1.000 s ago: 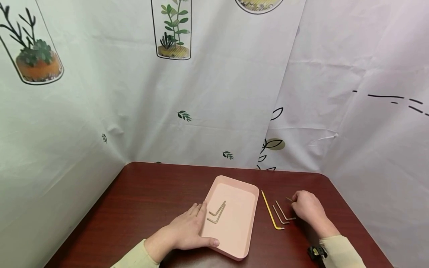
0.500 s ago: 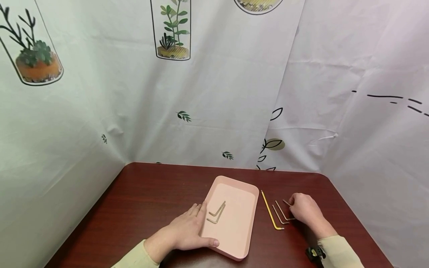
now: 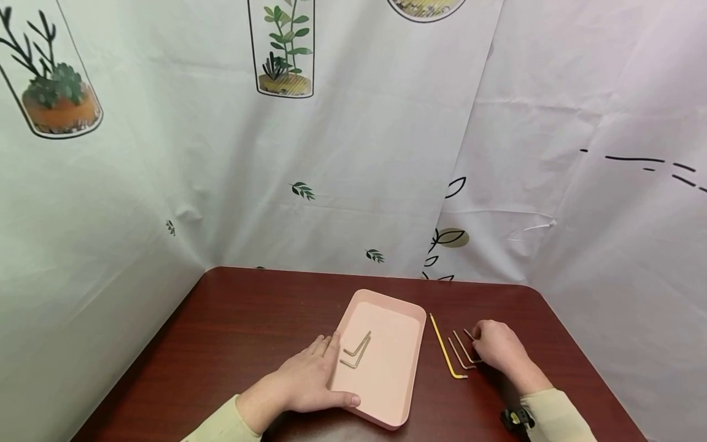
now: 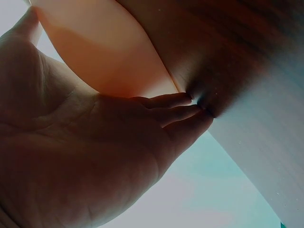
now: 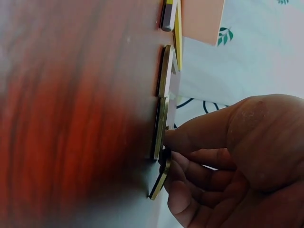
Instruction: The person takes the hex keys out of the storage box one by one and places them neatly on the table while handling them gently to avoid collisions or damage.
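My left hand [image 3: 308, 382] rests along the left side of a pink tray [image 3: 383, 390], its fingers straight against the wall and its thumb over the near rim. In the left wrist view the palm lies against the tray's side [image 4: 107, 52]. Two brass-coloured hex keys [image 3: 359, 356] lie in the tray. To the right of it, my right hand [image 3: 499, 350] pinches another hex key [image 5: 160, 178] between thumb and fingers, close over the table. The hand hides much of that key. Just left of this hand lie two more hex keys [image 3: 458, 354] and a long yellow hex key [image 3: 442, 344].
The dark red wooden table [image 3: 265, 307] has rounded far corners. White fabric [image 3: 353, 153] printed with plants hangs behind it and at both sides. A small black device [image 3: 517, 420] sits at the right wrist, by the pale sleeve.
The right hand has shifted slightly left, bringing the pinched hex key nearer to the others and turning its end into line with them. The left hand and the tray have stayed in place.
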A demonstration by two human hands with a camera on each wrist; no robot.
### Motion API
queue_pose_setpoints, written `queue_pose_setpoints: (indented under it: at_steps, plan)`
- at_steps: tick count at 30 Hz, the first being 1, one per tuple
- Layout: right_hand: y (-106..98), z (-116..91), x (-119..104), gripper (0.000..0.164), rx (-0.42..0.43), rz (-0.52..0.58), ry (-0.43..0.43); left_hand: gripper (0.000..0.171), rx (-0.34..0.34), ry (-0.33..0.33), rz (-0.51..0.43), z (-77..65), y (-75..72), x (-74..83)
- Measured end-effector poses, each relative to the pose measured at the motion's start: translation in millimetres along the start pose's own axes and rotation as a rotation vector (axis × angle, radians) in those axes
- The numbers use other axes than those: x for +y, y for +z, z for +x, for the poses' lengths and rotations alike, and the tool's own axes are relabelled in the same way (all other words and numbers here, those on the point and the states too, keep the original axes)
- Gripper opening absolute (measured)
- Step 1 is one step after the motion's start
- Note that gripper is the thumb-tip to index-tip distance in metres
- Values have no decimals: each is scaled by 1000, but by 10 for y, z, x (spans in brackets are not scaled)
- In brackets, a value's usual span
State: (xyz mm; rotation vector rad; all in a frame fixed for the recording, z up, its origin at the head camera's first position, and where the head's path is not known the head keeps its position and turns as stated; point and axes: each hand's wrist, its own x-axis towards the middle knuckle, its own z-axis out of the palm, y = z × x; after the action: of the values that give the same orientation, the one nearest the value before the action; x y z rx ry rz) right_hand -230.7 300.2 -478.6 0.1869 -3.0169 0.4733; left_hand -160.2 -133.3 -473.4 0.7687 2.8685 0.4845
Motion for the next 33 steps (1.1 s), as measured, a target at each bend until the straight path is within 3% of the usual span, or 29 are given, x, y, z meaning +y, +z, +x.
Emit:
queue_pose_setpoints:
  at_steps: [6,13,19,26,33]
  plan:
    - [17,-12,-21,4,6,5,-9,138,4,10,-4,3,5,-1]
    - [28,-23,-50,27,12,34,-7,138,5,3,-5,-4,1,1]
    - [20,-24,-53,24,7,45,-3,138,0,-1,0,-3,4,-2]
    - [6,-12,-47,8,25,56,-1,138,-3,0,1,-3,1,-1]
    - [15,-3,-65,14,71,44,-23,138,3,5,0,-1,1,4]
